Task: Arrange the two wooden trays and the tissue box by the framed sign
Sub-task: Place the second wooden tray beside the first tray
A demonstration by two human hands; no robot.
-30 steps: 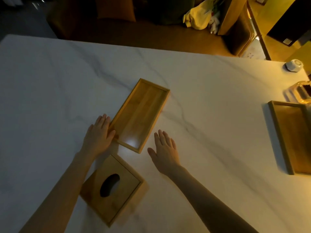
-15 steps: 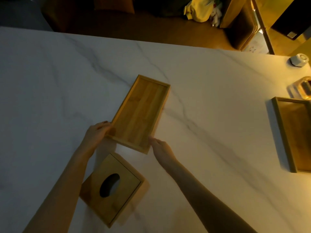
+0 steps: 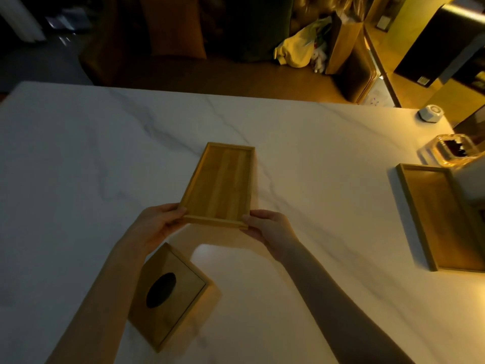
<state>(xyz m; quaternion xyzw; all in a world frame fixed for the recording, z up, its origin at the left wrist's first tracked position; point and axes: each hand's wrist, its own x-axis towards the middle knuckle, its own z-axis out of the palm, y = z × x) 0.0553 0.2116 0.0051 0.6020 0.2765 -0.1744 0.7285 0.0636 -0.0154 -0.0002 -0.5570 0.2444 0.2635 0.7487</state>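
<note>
A dim, warm-lit marble table filled the view from above. At about 7 o'clock the tissue box lay flat and turned diamond-wise, its dark oval slot facing up, not yet moved into any arrangement. Just above it, the left hand was closed on the near left corner of a wooden tray, thumb on the rim. The tray sat at the centre, its near end apparently lifted off the table, though the frame could not settle that. Its long axis ran from 6 toward 12 o'clock, leaning slightly left at the near end, open side up. The right hand was closed on the near right corner. Far off at 3 o'clock the second tray rested flat, long axis also roughly 6 to 12, beside a glass dish. No framed sign was clearly visible. The task looked barely begun: one tray was in hand, while the tissue box and final grouping remained.
</note>
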